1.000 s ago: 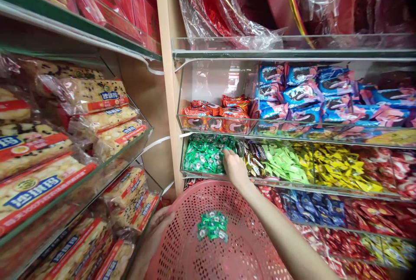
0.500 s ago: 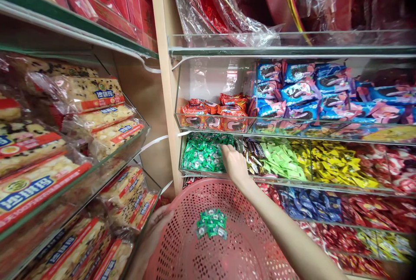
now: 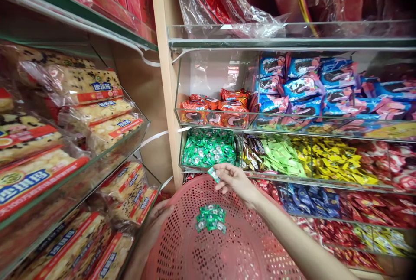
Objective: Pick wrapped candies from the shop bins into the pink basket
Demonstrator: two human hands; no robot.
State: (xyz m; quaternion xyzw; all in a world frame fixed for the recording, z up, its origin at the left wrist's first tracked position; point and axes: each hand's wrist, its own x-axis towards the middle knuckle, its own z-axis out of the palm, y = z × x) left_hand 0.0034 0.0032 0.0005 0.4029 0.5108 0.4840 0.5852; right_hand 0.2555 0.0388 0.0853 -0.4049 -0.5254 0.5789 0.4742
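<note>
So on the left we're resting our left hand (image 3: 156, 221) against a round, pink, perforated plastic basket (image 3: 177, 232); can't tell how firmly it's gripping. Inside, a little pile of shiny green-wrapped sweets (image 3: 211, 218) is lying on the bottom. Further right, our right hand (image 3: 236, 181) is pinching one small green-and-white wrapped sweet (image 3: 213, 174) in its fingertips, by the basket's far rim. Looks like we're mid-transfer; next we're probably needing to lower it over the pile and let go.
</note>
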